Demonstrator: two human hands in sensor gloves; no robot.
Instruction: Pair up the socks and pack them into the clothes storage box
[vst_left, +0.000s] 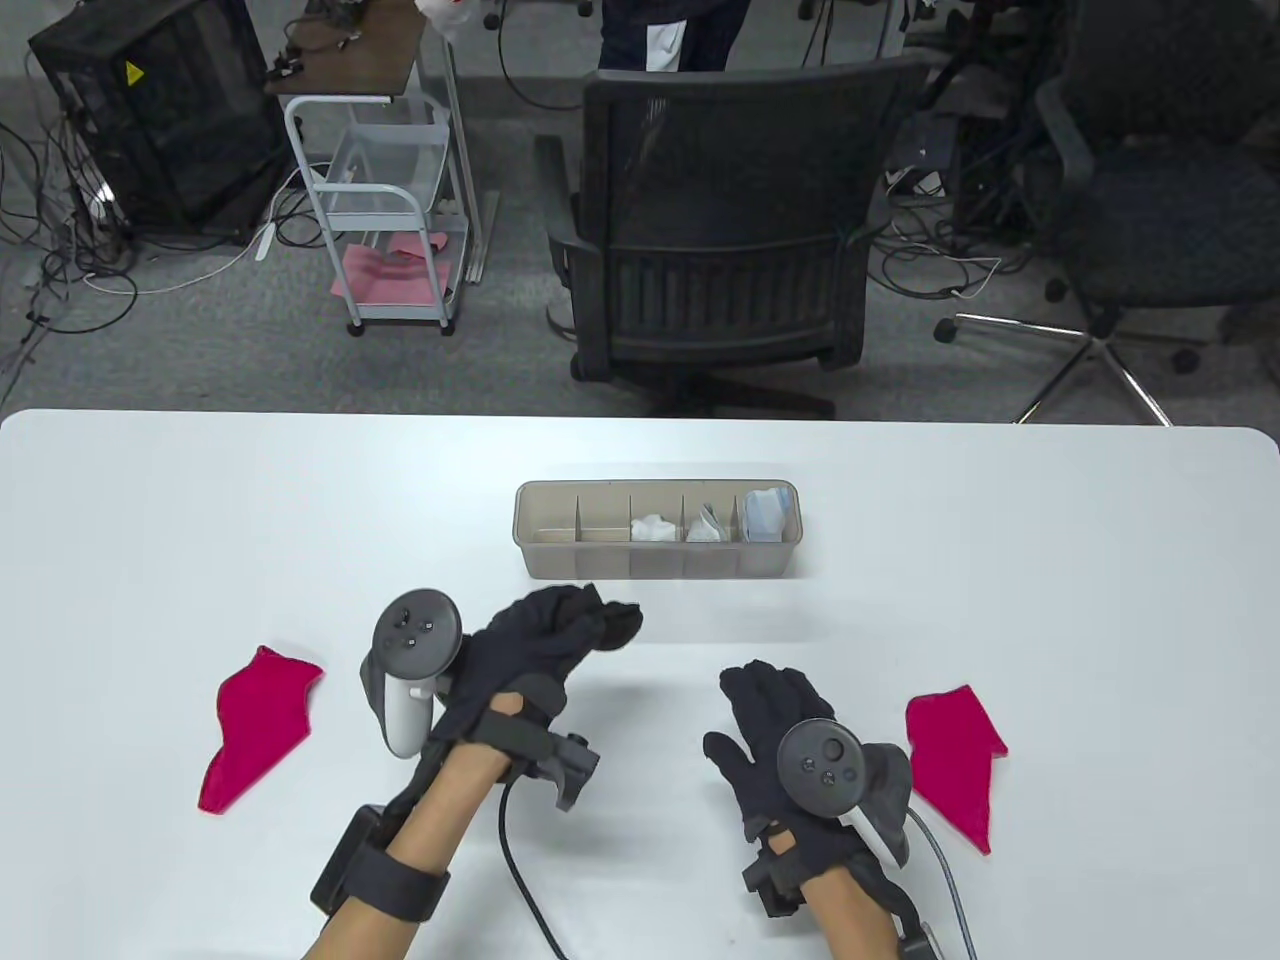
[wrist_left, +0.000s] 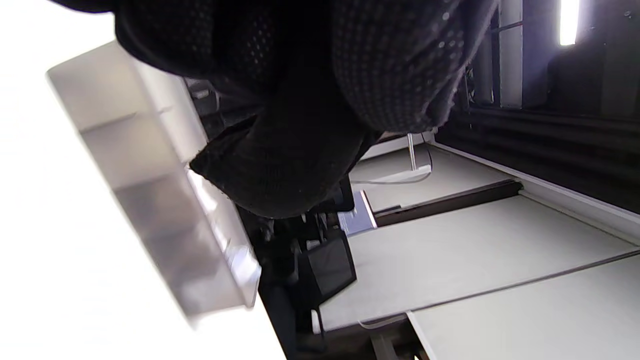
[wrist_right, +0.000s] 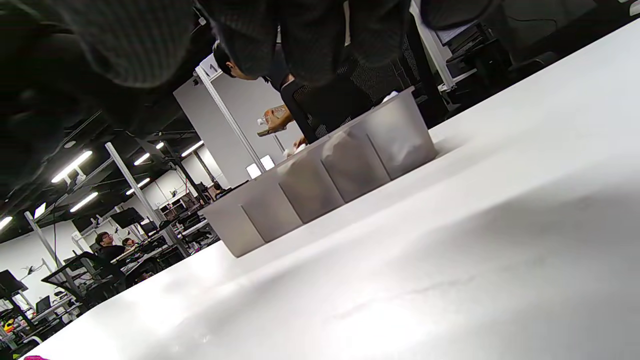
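The beige storage box (vst_left: 655, 575) stands mid-table with a row of compartments. Its three right ones hold rolled socks, two white (vst_left: 652, 528) and one blue (vst_left: 768, 515); the left ones look empty. My left hand (vst_left: 560, 630) hovers just in front of the box and grips a bundle of black socks (vst_left: 605, 615). That bundle hangs dark before the box (wrist_left: 150, 200) in the left wrist view. My right hand (vst_left: 765, 690) lies flat and open on the table, holding nothing. One red sock (vst_left: 255, 725) lies at the left, another red sock (vst_left: 955, 755) beside my right hand.
The white table (vst_left: 1050, 560) is bare around the box (wrist_right: 325, 180). Behind its far edge stand a black office chair (vst_left: 715, 230) and a small white cart (vst_left: 385, 200). A person stands behind the chair.
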